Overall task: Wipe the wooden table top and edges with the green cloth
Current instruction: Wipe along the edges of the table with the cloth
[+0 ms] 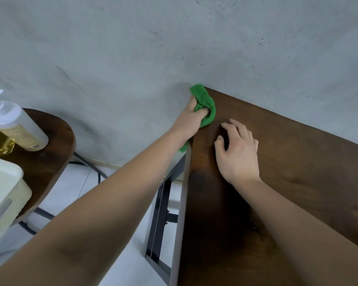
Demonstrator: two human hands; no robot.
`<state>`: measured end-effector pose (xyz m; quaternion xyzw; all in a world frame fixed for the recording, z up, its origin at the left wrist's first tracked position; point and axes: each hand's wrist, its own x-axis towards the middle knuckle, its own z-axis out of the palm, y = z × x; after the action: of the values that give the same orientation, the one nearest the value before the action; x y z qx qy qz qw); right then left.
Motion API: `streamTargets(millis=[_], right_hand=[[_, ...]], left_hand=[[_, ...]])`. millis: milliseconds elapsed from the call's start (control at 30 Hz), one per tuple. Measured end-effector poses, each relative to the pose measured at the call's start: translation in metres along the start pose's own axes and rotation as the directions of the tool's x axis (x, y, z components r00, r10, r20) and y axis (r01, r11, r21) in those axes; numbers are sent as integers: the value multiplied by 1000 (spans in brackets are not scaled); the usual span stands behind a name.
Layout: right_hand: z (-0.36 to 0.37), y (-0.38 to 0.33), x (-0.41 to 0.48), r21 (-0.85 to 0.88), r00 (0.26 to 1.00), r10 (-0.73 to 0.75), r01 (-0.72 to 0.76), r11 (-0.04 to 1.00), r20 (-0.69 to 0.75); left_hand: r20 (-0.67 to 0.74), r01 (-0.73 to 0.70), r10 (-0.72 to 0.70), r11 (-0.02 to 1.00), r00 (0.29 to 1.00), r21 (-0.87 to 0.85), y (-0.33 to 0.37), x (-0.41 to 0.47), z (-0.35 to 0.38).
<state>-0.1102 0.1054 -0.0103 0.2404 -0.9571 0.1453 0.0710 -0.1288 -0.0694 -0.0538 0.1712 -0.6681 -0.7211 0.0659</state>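
The dark wooden table (287, 162) fills the right half of the head view, its left edge running up to a far corner at the grey wall. My left hand (191, 120) grips the bunched green cloth (205, 102) and presses it over the left edge close to that far corner. Part of the cloth hangs below the edge, under my wrist. My right hand (238, 151) lies flat on the table top just right of the cloth, fingers spread, holding nothing.
A grey concrete wall (174, 38) stands right behind the table. At the left a dark round stool (50, 145) carries a white bottle (19, 126), a gold wrapper and a cream plastic container (4, 193). Black metal table legs (159, 219) and a cable cross the pale floor between.
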Motion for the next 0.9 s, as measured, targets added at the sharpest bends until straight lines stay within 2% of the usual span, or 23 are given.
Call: streamTargets(millis=[300, 533, 800, 900], right_hand=[[-3, -4, -11, -70, 996, -39, 33, 997, -85], [-19, -8, -58, -119, 994, 0, 13, 993, 109], [-41, 5, -161, -75, 975, -171, 183, 980, 141], [-39, 5, -177, -34, 974, -171, 177, 984, 148]], left_hand=[[-11, 35, -35, 998, 999, -58, -18, -135, 12], [-5, 92, -92, 995, 996, -45, -30, -248, 23], [-32, 192, -205, 954, 978, -230, -51, -382, 37], [-30, 193, -211, 935, 977, -297, -63, -424, 43]])
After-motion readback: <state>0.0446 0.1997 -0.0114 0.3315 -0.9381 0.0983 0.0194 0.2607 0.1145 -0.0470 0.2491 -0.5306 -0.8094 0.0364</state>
